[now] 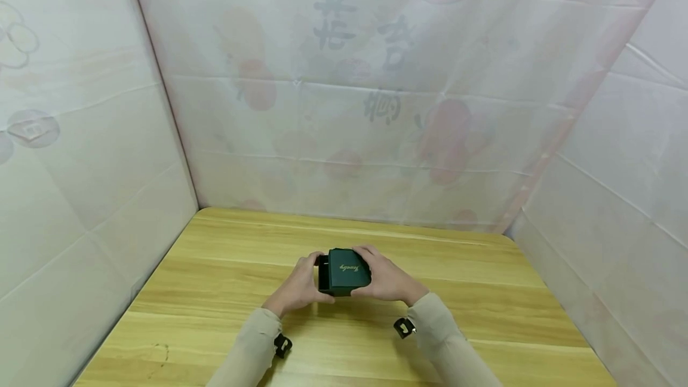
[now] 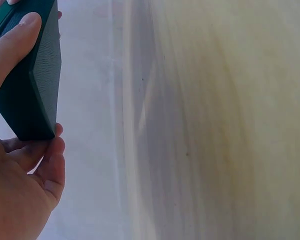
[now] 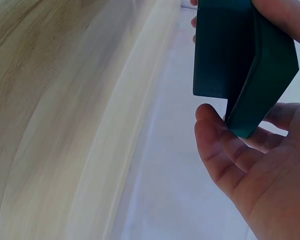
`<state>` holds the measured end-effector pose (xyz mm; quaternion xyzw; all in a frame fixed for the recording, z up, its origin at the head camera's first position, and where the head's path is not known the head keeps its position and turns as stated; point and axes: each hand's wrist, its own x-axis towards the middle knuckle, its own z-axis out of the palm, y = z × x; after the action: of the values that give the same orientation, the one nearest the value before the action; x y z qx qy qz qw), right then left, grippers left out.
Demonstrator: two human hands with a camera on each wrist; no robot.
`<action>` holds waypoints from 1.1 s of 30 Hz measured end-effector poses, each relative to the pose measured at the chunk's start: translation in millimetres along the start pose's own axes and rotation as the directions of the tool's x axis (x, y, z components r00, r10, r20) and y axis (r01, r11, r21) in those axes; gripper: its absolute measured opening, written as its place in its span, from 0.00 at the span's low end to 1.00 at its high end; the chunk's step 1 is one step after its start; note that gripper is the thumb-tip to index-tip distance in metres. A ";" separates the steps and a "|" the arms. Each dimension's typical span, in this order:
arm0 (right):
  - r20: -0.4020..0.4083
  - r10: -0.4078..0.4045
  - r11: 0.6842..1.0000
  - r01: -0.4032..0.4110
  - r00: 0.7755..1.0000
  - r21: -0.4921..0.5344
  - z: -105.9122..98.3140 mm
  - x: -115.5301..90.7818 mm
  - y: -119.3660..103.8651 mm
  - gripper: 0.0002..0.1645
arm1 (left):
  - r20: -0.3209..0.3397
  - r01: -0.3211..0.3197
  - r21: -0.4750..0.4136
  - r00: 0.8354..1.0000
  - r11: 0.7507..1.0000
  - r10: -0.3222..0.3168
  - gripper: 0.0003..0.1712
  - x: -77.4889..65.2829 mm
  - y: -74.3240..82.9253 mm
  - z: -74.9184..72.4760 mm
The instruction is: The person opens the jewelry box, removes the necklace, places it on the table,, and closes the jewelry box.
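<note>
We see a smooth, slightly shiny wood table. Over the table, the green box has tiny wrinkles, like leather. Behind the table, we see a creased, cloth-like sheet.

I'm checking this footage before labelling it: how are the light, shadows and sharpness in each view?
Head: soft shadow on the table below the green box, a pale sheen nearer the camera; left wrist: tabletop washed out, its grain soft, a greyish shadow along its edge; right wrist: box dark against the bright, pale backdrop, table grain soft.
</note>
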<state>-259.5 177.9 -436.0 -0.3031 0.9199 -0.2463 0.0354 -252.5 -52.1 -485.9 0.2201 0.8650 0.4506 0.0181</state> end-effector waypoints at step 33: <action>0.024 0.059 0.998 -0.058 0.998 -0.035 -4.5 -18.7 18.2 0.57 | 0.044 0.052 0.062 0.998 0.997 -0.055 0.58 -9.3 -8.2 -5.9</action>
<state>-255.0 203.3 -442.2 -0.2795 0.9320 -0.2256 0.0491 -248.4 -64.4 -490.4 0.2077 0.8833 0.4180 0.0432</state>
